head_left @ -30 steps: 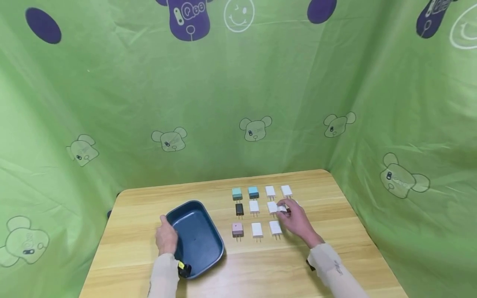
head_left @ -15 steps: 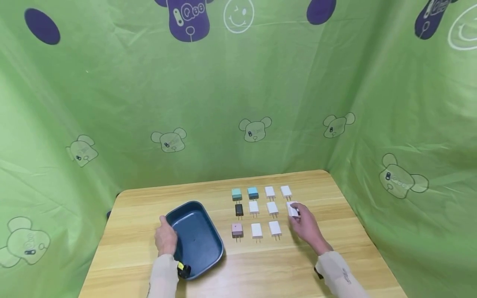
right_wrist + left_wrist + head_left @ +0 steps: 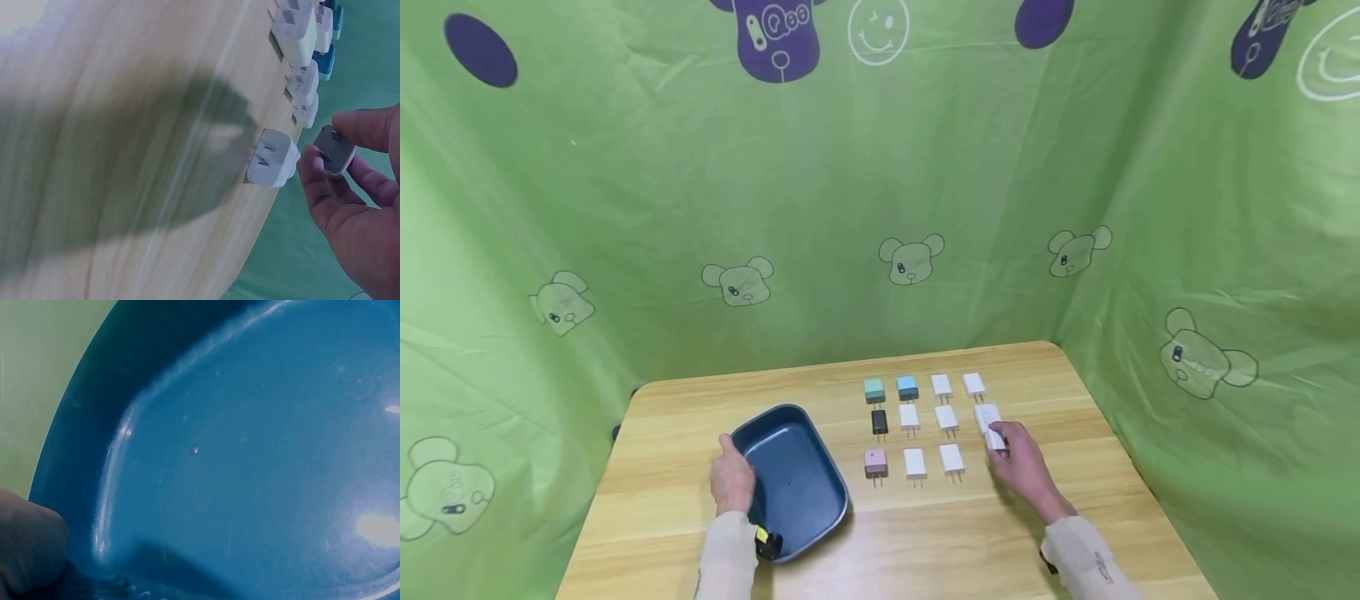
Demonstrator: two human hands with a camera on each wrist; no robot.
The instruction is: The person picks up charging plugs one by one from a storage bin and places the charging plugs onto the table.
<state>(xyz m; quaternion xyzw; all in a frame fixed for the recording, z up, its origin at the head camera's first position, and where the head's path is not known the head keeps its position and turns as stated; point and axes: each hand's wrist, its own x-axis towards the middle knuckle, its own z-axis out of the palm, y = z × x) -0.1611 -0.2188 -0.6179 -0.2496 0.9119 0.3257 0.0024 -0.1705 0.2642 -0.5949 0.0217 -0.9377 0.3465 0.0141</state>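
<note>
My left hand (image 3: 732, 481) grips the left rim of a dark blue plastic basin (image 3: 797, 479), its thumb (image 3: 31, 544) over the edge in the left wrist view. With thumb and fingers, my right hand (image 3: 1024, 469) pinches a white wall charger (image 3: 335, 150), its prong face towards the right wrist camera. Right beside the held one, a white charger (image 3: 272, 159) lies on the table at the right end of the middle row. To its left are two white chargers (image 3: 946, 418) and a black charger (image 3: 879, 422).
Behind are a green charger (image 3: 874, 390), a blue charger (image 3: 907, 387) and two white ones. In front, a pink charger (image 3: 876, 462) and two white chargers (image 3: 952, 458) line up. All lie on a wooden table (image 3: 880, 550), with green curtains (image 3: 820, 183) around it.
My right hand has moved right from over the middle row's white chargers, then slightly towards me, still holding the charger. The row's rightmost charger now shows. My left hand and the basin stay put.
</note>
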